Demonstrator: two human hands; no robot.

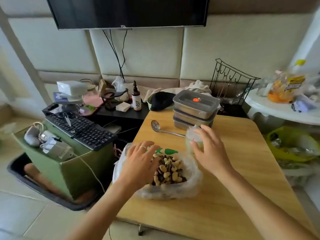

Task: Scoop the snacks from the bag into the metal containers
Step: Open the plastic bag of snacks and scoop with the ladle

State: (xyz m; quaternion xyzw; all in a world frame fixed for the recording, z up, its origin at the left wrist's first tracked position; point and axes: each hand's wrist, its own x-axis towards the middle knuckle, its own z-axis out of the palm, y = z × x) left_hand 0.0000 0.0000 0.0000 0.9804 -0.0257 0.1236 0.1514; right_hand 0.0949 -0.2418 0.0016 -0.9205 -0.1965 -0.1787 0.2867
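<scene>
A clear plastic bag (188,184) lies open on the wooden table (242,153), holding a heap of pale and dark snacks (170,169). My left hand (138,161) rests on the bag's left rim with fingers spread over the snacks. My right hand (210,149) holds up the bag's right edge (191,135) with curled fingers. A metal ladle (161,129) lies on the table behind the bag. Three stacked metal containers (194,110) stand at the table's back, the top one closed with a clear lid bearing an orange dot.
A black keyboard (81,129) sits on a green box (72,167) to the left. A dark shelf with a brown bottle (136,99) and clutter lies behind. A black wire rack (232,82) and a white side table (277,108) with bags stand at the right.
</scene>
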